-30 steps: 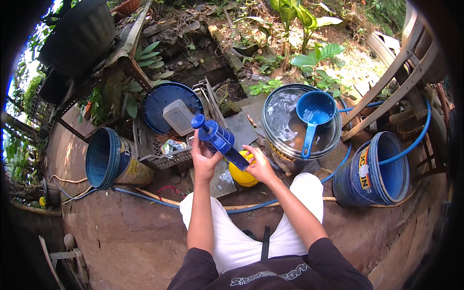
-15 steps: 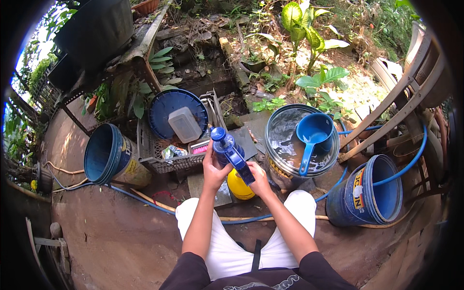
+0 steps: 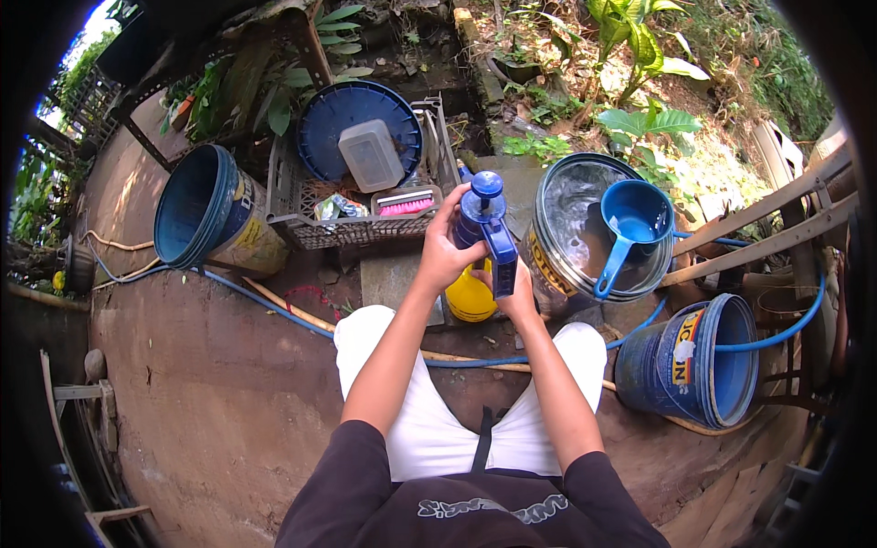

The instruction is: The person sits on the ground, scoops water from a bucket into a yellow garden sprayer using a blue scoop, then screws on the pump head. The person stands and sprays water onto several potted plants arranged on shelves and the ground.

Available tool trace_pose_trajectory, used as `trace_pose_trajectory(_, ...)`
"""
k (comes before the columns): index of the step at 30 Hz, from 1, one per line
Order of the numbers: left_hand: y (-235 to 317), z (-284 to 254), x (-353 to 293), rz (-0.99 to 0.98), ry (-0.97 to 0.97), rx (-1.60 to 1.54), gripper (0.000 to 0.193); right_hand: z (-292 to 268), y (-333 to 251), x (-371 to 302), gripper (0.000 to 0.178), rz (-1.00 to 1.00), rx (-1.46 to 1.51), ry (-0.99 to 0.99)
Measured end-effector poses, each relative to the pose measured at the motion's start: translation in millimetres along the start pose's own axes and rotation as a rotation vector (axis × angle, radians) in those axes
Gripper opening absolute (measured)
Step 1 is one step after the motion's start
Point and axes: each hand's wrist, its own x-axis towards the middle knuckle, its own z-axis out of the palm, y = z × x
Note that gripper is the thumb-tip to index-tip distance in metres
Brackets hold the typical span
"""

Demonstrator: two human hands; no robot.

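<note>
Left hand: fingers wrapped round one blue sprayer top, held between both hands. Right hand: fingers closed about its handle, tips partly hidden. Partly behind: one yellow bottle. Farther: one crate with one pink brush; three buckets, one bearing one blue dipper.

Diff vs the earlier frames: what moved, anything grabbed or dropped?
The blue pump head moved right, clear of the crate, and turned: its handle slanted down-right, now points nearly straight down the picture. That uncovered a pink brush. Left hand and right hand kept hold. Unchanged: yellow container, dipper on the water bucket.
</note>
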Motion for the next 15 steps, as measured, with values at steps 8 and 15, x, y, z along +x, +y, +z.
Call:
trace_pose_trajectory(8, -39.7, -11.1, -16.4, -0.165, -0.099, 0.329, 0.072, -11.5, 62.4, -2.1, 0.036, 0.167, 0.438, -0.118)
trace_pose_trajectory(15, -39.5, -22.1, -27.8, -0.288, -0.192, 0.388, 0.069, -28.9, -4.7, 0.0, 0.057, 0.407, 0.718, -0.129)
